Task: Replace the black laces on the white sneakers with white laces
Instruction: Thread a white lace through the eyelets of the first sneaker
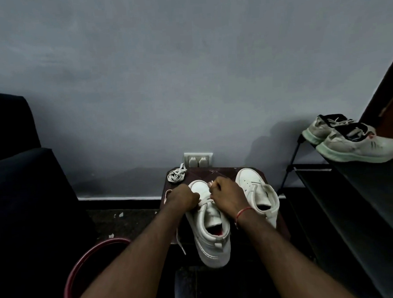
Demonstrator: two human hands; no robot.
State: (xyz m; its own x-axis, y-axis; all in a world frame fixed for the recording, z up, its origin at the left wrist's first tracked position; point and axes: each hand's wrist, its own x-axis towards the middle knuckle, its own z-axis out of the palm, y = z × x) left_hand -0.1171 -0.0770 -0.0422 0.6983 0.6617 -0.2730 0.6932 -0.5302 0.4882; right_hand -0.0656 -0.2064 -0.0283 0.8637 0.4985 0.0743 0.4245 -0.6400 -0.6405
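As the left hand is curling its fingers round one run of the white lace and the right hand is pinching the other end, both are working at the lowest eyelets of the near white sneaker, which is standing on a small dark stool. Threading appears to be just beginning, as only one bar is crossing the tongue. Next, the ends probably need evening out and crossing to the following eyelets. The second sneaker is sitting just beside it, showing no lace, and a coiled white lace is waiting at the stool's far left corner.
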